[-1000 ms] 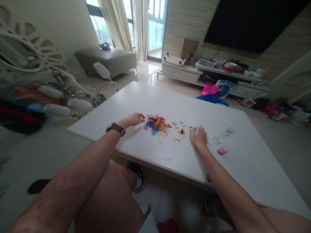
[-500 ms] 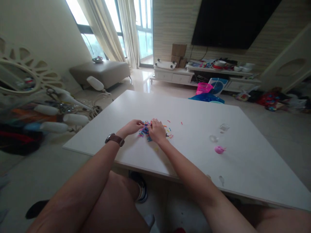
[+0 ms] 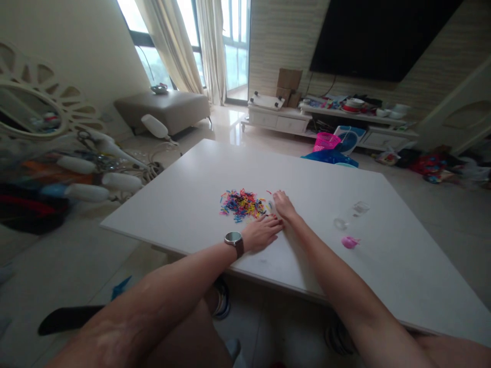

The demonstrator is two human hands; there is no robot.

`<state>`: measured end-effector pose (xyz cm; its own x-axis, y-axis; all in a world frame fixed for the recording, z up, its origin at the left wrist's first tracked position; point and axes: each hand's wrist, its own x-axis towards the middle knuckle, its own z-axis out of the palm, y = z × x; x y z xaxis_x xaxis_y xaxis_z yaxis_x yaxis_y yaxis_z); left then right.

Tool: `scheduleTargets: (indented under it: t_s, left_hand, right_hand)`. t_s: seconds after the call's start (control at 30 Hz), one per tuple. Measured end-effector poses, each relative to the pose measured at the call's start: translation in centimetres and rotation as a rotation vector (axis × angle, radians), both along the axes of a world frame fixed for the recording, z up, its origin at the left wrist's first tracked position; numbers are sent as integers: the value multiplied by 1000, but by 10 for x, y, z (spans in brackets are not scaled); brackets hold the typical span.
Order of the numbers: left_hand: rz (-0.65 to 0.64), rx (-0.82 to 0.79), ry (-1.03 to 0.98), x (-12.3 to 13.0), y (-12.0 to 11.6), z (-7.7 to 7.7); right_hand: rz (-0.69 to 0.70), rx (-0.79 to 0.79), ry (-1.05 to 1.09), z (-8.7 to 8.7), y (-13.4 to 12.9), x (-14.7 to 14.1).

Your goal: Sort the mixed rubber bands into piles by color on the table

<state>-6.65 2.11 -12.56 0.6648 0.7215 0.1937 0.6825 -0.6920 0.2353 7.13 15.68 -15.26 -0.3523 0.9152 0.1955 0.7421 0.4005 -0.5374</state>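
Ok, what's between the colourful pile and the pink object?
Head view: the right hand and wrist, plus fingers of the left hand, then tabletop. A clear round item lies just off that line, near the pink object.

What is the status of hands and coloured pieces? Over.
Left hand nearside, right hand at right of small multicoloured pieces, heaped on white rectangular table. Pink rounded object apart, farther right.

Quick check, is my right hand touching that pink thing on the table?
Apart: the head view plainly shows bare white tabletop between your right hand and the pink thing.
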Motion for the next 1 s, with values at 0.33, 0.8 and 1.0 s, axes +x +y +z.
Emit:
scheduleTargets:
  t_s: [0.33,0.8,1.0]
  left_hand:
    - [398,164,101,-73,19,-9]
    - [859,-62,-177,-132,31,30]
    - [926,-163,-255,-157,43,30]
  right_hand:
    - [239,-19,199,58,-26,-92]
    - [-190,-135,105,-3,-58,-97]
    - [-109,-114,438,16,-59,-166]
